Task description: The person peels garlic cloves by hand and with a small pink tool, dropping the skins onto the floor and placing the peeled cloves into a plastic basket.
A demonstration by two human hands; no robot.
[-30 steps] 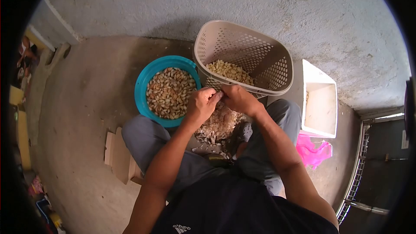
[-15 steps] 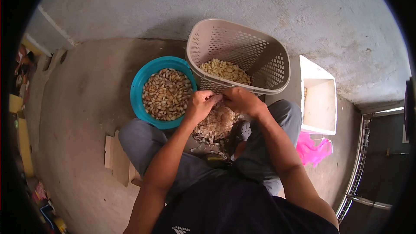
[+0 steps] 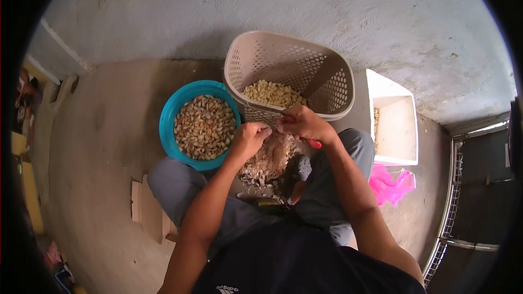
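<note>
My right hand (image 3: 306, 126) is closed round a small tool with a red handle (image 3: 314, 144), just in front of the basket. Beside it, my left hand (image 3: 251, 138) has its fingers pinched together; whatever they hold is too small to make out. Below both hands lies a heap of pale peelings (image 3: 268, 164). A teal basin (image 3: 166, 125) of unpeeled garlic cloves (image 3: 204, 127) stands to the left. Peeled cloves (image 3: 274, 93) lie in the bottom of the beige perforated basket (image 3: 344, 90).
At the right stands a white foam box (image 3: 397, 125) with some cloves inside, and a pink bag (image 3: 392, 186) lies below it. Cardboard (image 3: 150, 210) is on the floor beside my left knee. A grey wall (image 3: 207, 5) rises behind the basket.
My hands have moved slightly apart, and the red handle now shows under my right hand. The whole view has shifted a little.
</note>
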